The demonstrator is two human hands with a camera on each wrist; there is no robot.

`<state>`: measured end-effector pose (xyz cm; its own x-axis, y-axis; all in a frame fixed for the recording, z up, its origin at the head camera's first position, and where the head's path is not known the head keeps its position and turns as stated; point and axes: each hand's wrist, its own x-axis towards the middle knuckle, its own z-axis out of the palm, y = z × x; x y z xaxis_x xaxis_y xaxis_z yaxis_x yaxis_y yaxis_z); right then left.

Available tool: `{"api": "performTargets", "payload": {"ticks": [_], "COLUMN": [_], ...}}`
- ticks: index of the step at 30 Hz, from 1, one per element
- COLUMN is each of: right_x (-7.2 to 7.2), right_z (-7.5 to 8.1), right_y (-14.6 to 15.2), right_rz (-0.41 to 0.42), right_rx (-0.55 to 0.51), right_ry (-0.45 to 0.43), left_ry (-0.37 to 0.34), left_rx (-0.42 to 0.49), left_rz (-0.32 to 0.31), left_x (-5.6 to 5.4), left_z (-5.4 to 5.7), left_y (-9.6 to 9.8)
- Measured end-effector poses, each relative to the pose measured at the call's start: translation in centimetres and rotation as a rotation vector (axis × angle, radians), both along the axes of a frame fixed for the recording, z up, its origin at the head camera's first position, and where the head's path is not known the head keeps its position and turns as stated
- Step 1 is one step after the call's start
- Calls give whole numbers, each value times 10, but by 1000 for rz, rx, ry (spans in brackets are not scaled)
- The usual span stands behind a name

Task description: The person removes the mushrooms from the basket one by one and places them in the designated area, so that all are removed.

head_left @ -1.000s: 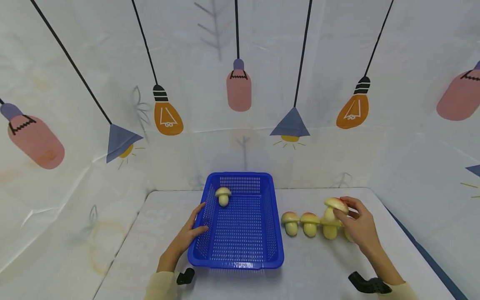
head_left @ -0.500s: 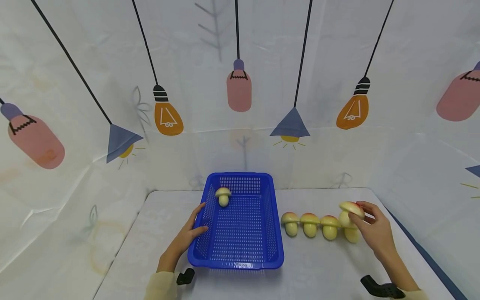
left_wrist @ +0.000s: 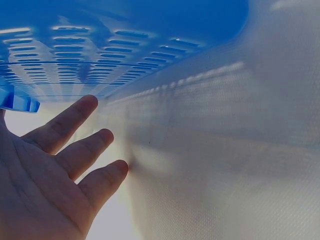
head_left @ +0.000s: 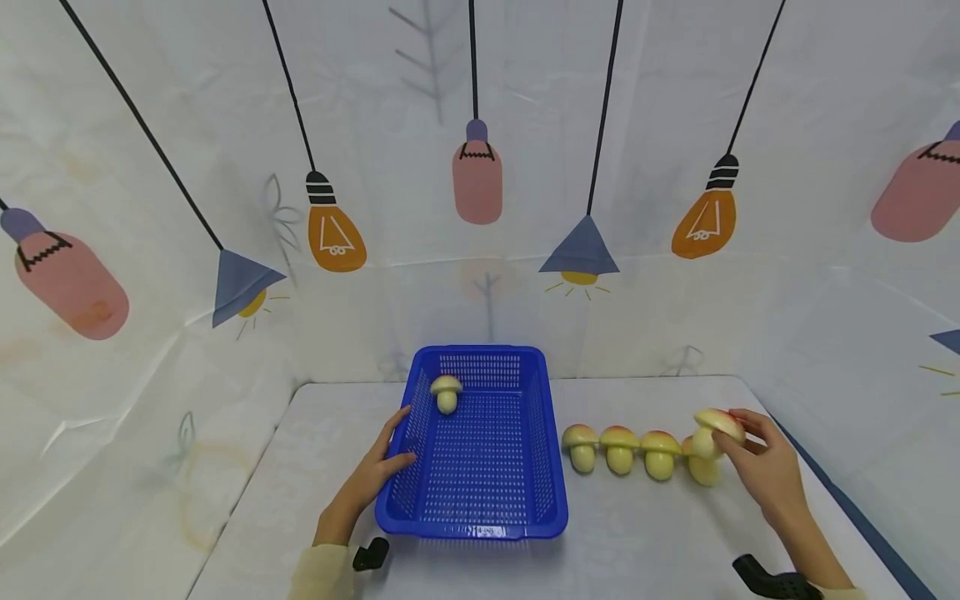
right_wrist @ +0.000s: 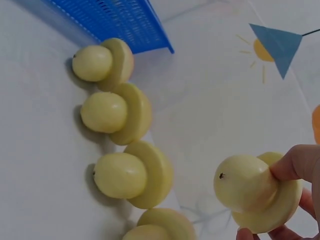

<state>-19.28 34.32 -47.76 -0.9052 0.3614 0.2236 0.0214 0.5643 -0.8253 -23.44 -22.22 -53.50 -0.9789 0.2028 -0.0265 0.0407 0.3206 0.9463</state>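
Observation:
My right hand (head_left: 767, 467) pinches a toy mushroom (head_left: 717, 433) by its yellow, red-tinged cap, thumb on the near side. In the right wrist view this mushroom (right_wrist: 245, 182) is raised, its rounded stem towards the left. Below it runs a row of similar mushrooms (head_left: 620, 450) lying on the table, caps side by side; the held one partly covers the rightmost (head_left: 703, 472). My left hand (head_left: 367, 475) rests at the left rim of a blue plastic basket (head_left: 487, 530), thumb and forefinger over the edge. Its other fingers (left_wrist: 87, 155) stretch out straight beside the basket's slotted wall.
Inside the basket, one mushroom (head_left: 447, 393) lies near the back left corner. The white table (head_left: 630, 542) ends at a wall sheet (head_left: 660, 325) printed with hanging lamps. Black straps (head_left: 776, 577) sit at both wrists.
My right hand has moved right and slightly towards me with its mushroom, uncovering the third mushroom of the row. The left hand and basket stay in place.

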Motion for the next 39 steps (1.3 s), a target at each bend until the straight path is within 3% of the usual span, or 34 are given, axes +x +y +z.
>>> {"api": "performTargets", "payload": {"ticks": [17,29,39], "right_x": [1,2,4], "right_z": [-14,-15,-18], "right_y": [26,38,49], "right_rz": [-54,-85,-96], "right_rx": [34,18,56], "right_ry": [-61,-3,-14], "left_ry": [-14,-7,-2], "left_rx": [25,18,14], "left_rz": [-4,-6,-5], "left_x": [-1,-1,-2], "left_z": [1,3,1], "left_y": [0,1,0]}}
